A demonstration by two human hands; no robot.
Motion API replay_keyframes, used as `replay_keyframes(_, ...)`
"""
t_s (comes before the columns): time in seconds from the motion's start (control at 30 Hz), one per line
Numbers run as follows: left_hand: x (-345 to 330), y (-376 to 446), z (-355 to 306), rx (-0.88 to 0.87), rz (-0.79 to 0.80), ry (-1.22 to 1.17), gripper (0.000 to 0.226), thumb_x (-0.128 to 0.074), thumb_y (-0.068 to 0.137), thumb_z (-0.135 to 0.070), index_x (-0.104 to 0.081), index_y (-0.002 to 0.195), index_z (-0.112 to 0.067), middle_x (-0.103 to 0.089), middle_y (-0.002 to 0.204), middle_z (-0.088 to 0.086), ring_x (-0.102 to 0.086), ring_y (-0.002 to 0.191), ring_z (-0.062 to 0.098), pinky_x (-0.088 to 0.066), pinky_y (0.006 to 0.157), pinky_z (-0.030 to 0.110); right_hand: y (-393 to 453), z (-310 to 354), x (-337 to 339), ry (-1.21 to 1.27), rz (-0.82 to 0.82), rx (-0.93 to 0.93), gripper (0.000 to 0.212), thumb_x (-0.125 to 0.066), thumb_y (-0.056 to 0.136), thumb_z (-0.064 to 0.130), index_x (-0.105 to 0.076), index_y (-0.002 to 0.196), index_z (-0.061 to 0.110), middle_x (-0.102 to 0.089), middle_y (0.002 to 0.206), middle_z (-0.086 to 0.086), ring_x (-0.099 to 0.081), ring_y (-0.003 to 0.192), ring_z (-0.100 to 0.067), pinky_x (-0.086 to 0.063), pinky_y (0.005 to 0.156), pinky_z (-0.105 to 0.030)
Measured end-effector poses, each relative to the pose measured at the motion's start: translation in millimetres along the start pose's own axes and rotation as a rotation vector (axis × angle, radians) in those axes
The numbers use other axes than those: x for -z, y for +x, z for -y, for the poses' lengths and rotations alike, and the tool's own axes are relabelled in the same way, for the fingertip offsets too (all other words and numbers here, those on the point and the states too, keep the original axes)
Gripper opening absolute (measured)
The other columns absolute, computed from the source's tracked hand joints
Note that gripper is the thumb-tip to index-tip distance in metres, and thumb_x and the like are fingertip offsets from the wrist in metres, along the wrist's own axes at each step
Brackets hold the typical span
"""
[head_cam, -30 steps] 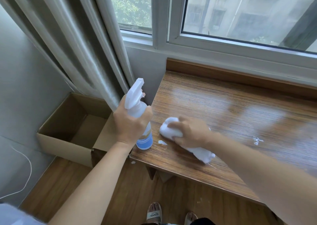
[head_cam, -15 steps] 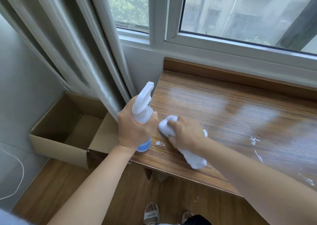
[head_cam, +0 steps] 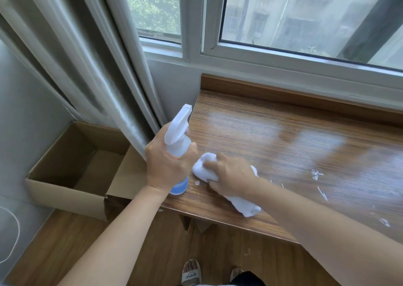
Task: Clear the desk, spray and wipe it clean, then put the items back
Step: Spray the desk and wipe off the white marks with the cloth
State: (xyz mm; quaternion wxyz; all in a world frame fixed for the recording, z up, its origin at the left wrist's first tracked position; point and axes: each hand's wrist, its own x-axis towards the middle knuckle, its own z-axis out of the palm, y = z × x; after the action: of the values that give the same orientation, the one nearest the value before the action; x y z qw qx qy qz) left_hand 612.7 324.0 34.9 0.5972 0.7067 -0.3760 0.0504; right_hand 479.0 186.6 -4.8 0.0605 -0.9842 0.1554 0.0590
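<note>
Desk (head_cam: 272, 137) of wood grain runs under the window (head_cam: 283, 23), its back edge meeting a raised wooden strip along the sill and its left end stopping just short of the curtain (head_cam: 82, 67). Sheen from wetness lies across the middle of the surface, and a few white scraps (head_cam: 316, 174) lie toward the right, near the front edge. Near the front left corner, the left hand (head_cam: 168, 165) grips a white spray bottle (head_cam: 177, 141), fingers and thumb wrapped round its body; the bottle stands about upright with its blue-banded base at or just above the desk surface, nozzle pointing toward the window. Just beside it, almost touching, the right hand (head_cam: 231, 174) presses down on a white cloth (head_cam: 205, 167), fingers curled over the bunched part while a looser tail of the cloth trails out under the wrist toward the front edge. A small white speck sits on the wood between the bottle's base and the cloth. On the floor (head_cam: 152, 253) left of the desk, against the wall, stands an open cardboard box (head_cam: 65, 189) with one flap leaning toward the desk's end. A thin white cord (head_cam: 15, 237) loops down the wall at far left. Below the front edge, two feet in slippers (head_cam: 192, 274) show on the wooden floor.
</note>
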Motion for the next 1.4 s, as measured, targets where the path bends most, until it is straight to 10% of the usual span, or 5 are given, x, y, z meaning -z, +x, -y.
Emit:
replay_keyframes(0.17,3.8,2.2,6.7,-0.053,0.056,-0.022,0.035,-0.076,0.079,-0.021,-0.072,0.111,-0.01,-0.075,0.099,0.0,-0.072,0.092,0.012,-0.054,0.089,0.019,-27.8,12.2,4.5,-0.043,0.136,0.162,0.044,-0.055,0.089,0.047,-0.055,0.132,0.041,-0.05,0.098,-0.001,-0.06,0.08,-0.03,-0.046,0.062,-0.036)
replay_keyframes(0.4,8.7,-2.6,11.7,-0.068,0.049,-0.036,0.037,-0.08,0.077,-0.01,-0.071,0.113,-0.007,-0.075,0.101,0.002,-0.072,0.095,0.013,-0.054,0.09,0.02,49.1,-1.5,-2.4,-0.013,-0.005,-0.202,0.035,-0.055,0.089,0.039,-0.06,0.122,0.032,-0.058,0.108,-0.002,-0.06,0.086,-0.029,-0.047,0.068,-0.034)
replay_keyframes(0.7,11.2,-5.6,5.1,-0.035,0.031,-0.078,0.038,-0.079,0.078,-0.011,-0.072,0.114,-0.009,-0.076,0.103,0.001,-0.071,0.098,0.012,-0.053,0.091,0.02,-42.6,14.9,5.5,-0.034,0.064,0.219,0.044,-0.058,0.09,0.044,-0.056,0.133,0.047,-0.044,0.087,0.003,-0.044,0.064,-0.021,-0.027,0.051,-0.028)
replay_keyframes(1.0,12.1,-10.9,7.9,-0.077,0.029,-0.079,0.034,-0.078,0.077,-0.003,-0.069,0.11,-0.001,-0.073,0.099,0.006,-0.068,0.096,0.009,-0.052,0.092,0.019,42.6,16.7,-5.2,0.052,-0.072,-0.229,0.037,-0.055,0.091,0.04,-0.058,0.128,0.038,-0.045,0.094,0.001,-0.063,0.091,-0.032,-0.04,0.067,-0.034)
replay_keyframes(1.4,9.4,-10.6,3.6,-0.023,0.023,-0.058,0.037,-0.08,0.077,-0.01,-0.069,0.113,-0.01,-0.074,0.093,0.003,-0.071,0.088,0.013,-0.056,0.087,0.019,-32.6,1.0,2.8,0.075,0.036,-0.021,0.033,-0.053,0.089,0.041,-0.056,0.121,0.045,-0.052,0.094,0.013,-0.057,0.078,-0.017,-0.044,0.062,-0.03)
